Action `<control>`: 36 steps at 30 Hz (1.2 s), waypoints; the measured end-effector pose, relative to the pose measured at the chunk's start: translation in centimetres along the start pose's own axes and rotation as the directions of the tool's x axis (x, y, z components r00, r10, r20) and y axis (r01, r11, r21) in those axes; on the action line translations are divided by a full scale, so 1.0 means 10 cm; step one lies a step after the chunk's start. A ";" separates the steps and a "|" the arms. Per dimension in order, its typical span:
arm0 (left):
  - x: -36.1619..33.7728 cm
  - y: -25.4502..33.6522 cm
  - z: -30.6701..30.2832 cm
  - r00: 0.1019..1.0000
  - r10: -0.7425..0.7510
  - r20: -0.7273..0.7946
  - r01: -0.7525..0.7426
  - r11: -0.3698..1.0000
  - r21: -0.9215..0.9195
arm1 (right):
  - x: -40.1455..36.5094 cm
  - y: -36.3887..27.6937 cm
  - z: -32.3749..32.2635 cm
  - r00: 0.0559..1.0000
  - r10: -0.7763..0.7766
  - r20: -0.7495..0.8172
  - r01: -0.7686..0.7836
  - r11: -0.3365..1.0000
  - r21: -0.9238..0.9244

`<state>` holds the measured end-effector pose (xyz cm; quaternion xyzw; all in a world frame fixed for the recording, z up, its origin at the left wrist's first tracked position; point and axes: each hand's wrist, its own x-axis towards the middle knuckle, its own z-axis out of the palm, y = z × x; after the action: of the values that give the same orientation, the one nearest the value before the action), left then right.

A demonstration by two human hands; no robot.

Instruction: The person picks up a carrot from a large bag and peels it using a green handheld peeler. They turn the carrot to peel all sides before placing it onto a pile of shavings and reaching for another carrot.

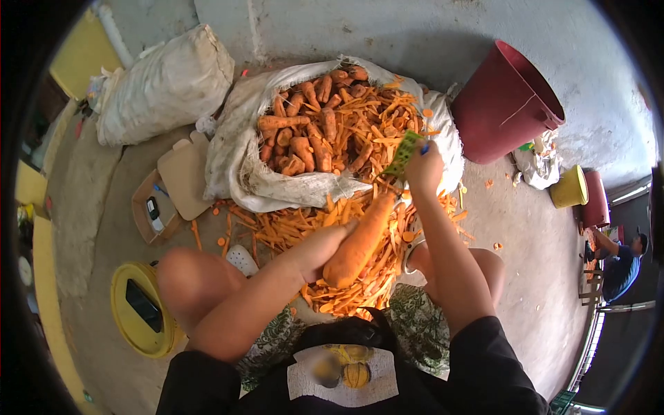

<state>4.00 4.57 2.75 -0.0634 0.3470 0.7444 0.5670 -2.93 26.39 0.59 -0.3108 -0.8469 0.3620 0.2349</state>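
Note:
My left hand (319, 250) is wrapped around the thick end of a large carrot (361, 243), whose narrow end points up and away to the right. In my right hand (425, 168) is a flat green peeler (401, 155) with dark spots, close above the carrot's narrow tip. Below the carrot, a heap of orange peelings (277, 229) covers the floor between my legs. Just beyond my hands stands an open white sack (242, 162), its edge rolled down, filled with whole carrots (301, 152) and more peelings.
A full white sack (166, 86) leans by the wall at left. Near it sits an open cardboard box (149, 207) with small items. A phone (143, 306) lies on a yellow bucket (124, 325). At right are a red bin (505, 104), a yellow pail (568, 188) and a seated person (621, 270).

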 end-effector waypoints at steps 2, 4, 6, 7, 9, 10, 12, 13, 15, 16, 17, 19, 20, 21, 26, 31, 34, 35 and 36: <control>-0.10 0.05 0.13 1.000 0.009 -0.008 -0.008 0.999 0.051 | 0.14 0.09 -0.06 0.996 0.068 -0.056 -0.062 0.991 0.116; -0.11 0.11 0.09 0.999 -0.035 0.032 0.036 0.999 -0.036 | 0.06 -0.05 -0.14 0.993 0.119 0.003 -0.117 0.964 0.241; -0.05 0.15 0.01 0.987 -0.002 -0.160 -0.003 0.999 -0.034 | -0.12 -0.18 -0.10 0.995 0.044 0.084 -0.082 0.842 0.533; -0.03 0.16 -0.02 0.981 0.044 -0.191 -0.058 0.996 -0.067 | -0.24 -0.23 -0.08 0.997 -0.022 0.079 -0.014 0.902 0.430; 0.08 0.14 -0.15 0.980 0.086 -0.181 -0.107 0.988 -0.113 | -0.68 -0.66 -0.26 0.961 0.028 0.275 -0.159 0.870 0.466; 0.14 0.12 -0.22 0.978 0.121 -0.171 -0.148 0.976 -0.158 | -0.77 -0.55 -0.15 0.968 -0.088 0.236 -0.021 0.906 0.423; 0.16 0.10 -0.25 0.985 0.164 -0.059 -0.172 0.969 -0.179 | -1.00 -0.61 -0.14 0.936 -0.215 0.280 0.071 0.892 0.447; 0.15 0.10 -0.19 0.972 0.193 -0.135 -0.220 0.951 -0.219 | -1.07 -0.63 -0.14 0.929 -0.250 0.274 0.129 0.910 0.394; 0.13 0.07 -0.16 0.952 0.216 -0.216 -0.268 0.929 -0.255 | -1.11 -0.62 -0.12 0.919 -0.283 0.275 0.182 0.923 0.340; 0.12 0.07 -0.16 0.957 0.191 -0.218 -0.244 0.937 -0.248 | -1.11 -0.59 -0.10 0.918 -0.297 0.263 0.216 0.930 0.296; 0.12 0.06 -0.16 0.961 0.167 -0.221 -0.220 0.945 -0.242 | -1.10 -0.56 -0.08 0.916 -0.311 0.252 0.249 0.935 0.251; 0.14 0.07 -0.23 0.968 0.182 -0.170 -0.211 0.963 -0.170 | -1.04 -0.50 -0.03 0.929 -0.299 0.218 0.251 0.942 0.222; 0.15 0.07 -0.24 0.975 0.192 -0.115 -0.203 0.975 -0.095 | -0.99 -0.47 0.00 0.941 -0.285 0.180 0.251 0.949 0.191; 0.13 0.05 -0.20 0.975 0.190 -0.113 -0.201 0.975 -0.095 | -0.87 -0.43 0.01 0.963 -0.215 0.163 0.183 0.964 0.191; -0.06 -0.02 0.06 0.984 0.014 -0.178 0.004 0.995 0.102 | -0.10 0.01 0.10 1.000 0.015 -0.003 -0.014 0.992 0.129; -0.09 0.07 0.00 0.985 0.088 -0.150 -0.062 0.983 0.174 | 0.08 0.02 -0.02 0.996 0.073 -0.052 -0.058 0.968 0.244; -0.11 0.11 -0.03 0.973 0.169 -0.158 -0.131 0.966 0.223 | -0.07 -0.22 -0.10 0.998 0.068 0.016 -0.069 0.921 0.383; -0.09 0.11 -0.06 0.955 0.232 -0.186 -0.170 0.939 0.300 | -0.09 -0.20 -0.07 1.000 -0.009 0.002 0.008 0.942 0.336; -0.08 0.11 -0.07 0.932 0.296 -0.209 -0.203 0.905 0.375 | -0.12 -0.25 -0.08 1.000 -0.011 0.004 0.009 0.941 0.338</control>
<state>3.12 3.38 3.13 -0.0145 0.5493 0.7235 0.4179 -2.45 24.54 2.76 -0.2607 -0.7744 0.5015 0.2842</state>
